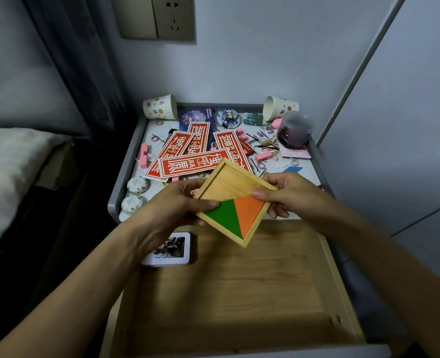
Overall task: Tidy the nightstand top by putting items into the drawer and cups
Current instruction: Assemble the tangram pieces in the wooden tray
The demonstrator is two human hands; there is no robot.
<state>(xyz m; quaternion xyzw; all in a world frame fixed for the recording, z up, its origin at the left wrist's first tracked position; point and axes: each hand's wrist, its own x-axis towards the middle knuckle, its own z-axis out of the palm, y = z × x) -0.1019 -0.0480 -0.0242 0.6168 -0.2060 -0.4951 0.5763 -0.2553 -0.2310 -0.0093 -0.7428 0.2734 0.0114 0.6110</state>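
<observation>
Tray [226, 182], center frame: stiff, light wood; I judge its loose pieces [252, 213] may slide. Left hand [182, 205] and right hand [286, 195] pinch opposite edges; I'd keep it level.

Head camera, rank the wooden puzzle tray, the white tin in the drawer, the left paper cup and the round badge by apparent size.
1. wooden puzzle tray, held nearer the camera, so flattered
2. white tin, partly hidden
3. left paper cup
4. round badge

Pale wall [265, 47], beige socket plate [173, 16], dark curtain [79, 60], white bedding [9, 164] at left
</observation>
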